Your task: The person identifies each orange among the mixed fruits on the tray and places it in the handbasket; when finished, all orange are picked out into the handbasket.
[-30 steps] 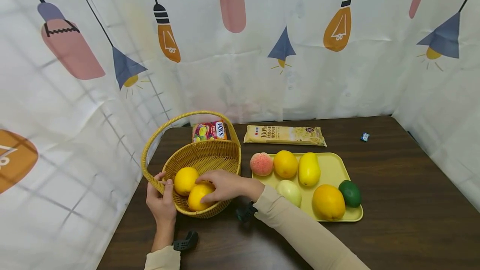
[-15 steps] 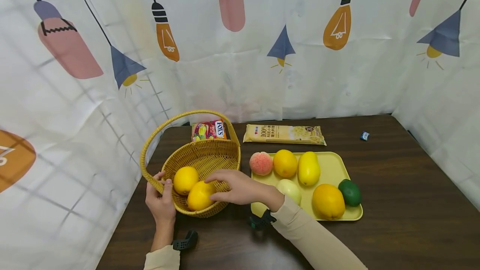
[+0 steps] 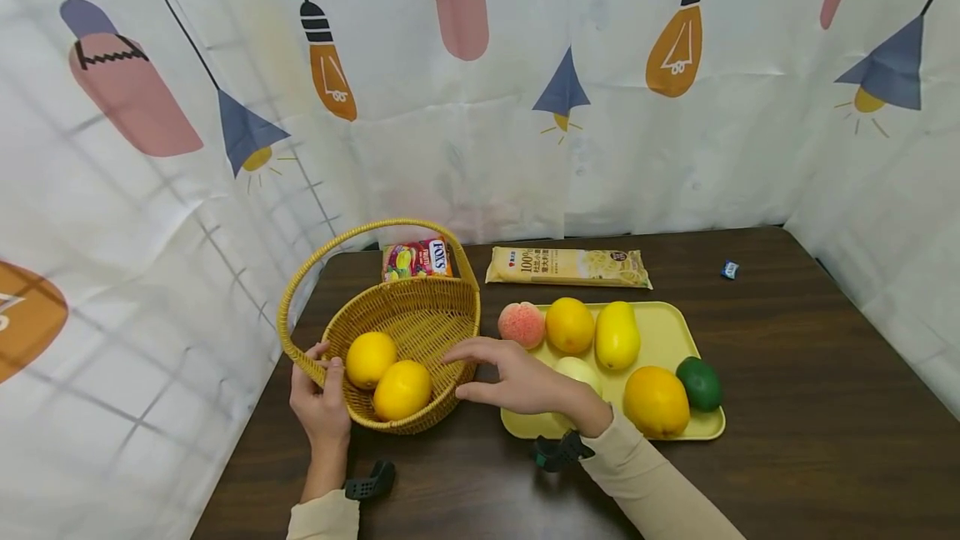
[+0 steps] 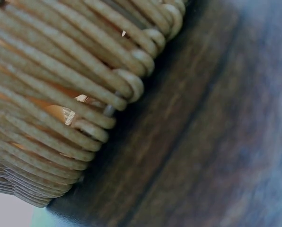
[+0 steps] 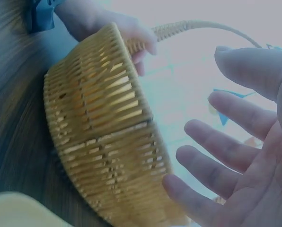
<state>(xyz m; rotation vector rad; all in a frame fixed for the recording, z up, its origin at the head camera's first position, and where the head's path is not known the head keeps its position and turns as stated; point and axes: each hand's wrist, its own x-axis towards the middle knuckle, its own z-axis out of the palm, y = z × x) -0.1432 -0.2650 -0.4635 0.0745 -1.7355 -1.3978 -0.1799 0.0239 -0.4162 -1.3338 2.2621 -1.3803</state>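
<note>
In the head view, a yellow wicker basket (image 3: 427,298) with a tall arched handle stands on the left of the table, tilted toward the camera. Two oranges, one (image 3: 371,360) behind the other (image 3: 402,390), lie inside it at the near left. My left hand (image 3: 322,407) grips the basket at the foot of its handle, thumb on the near side. Only weave and tabletop appear in the left wrist view. Just right of the basket's rim hovers my right hand (image 3: 517,377), fingers spread and holding nothing; the right wrist view shows its palm and extended fingers.
Right of the basket, a yellow tray (image 3: 671,336) bears a peach (image 3: 522,325), an orange (image 3: 569,326), a green avocado (image 3: 699,383) and several other fruits. Behind lie a noodle packet (image 3: 568,267), a candy bag (image 3: 418,260) and a small blue wrapped sweet (image 3: 730,270).
My right hand has let go of the nearer orange and moved right, out of the basket. The orange stays where it was, and my left hand keeps its hold.
</note>
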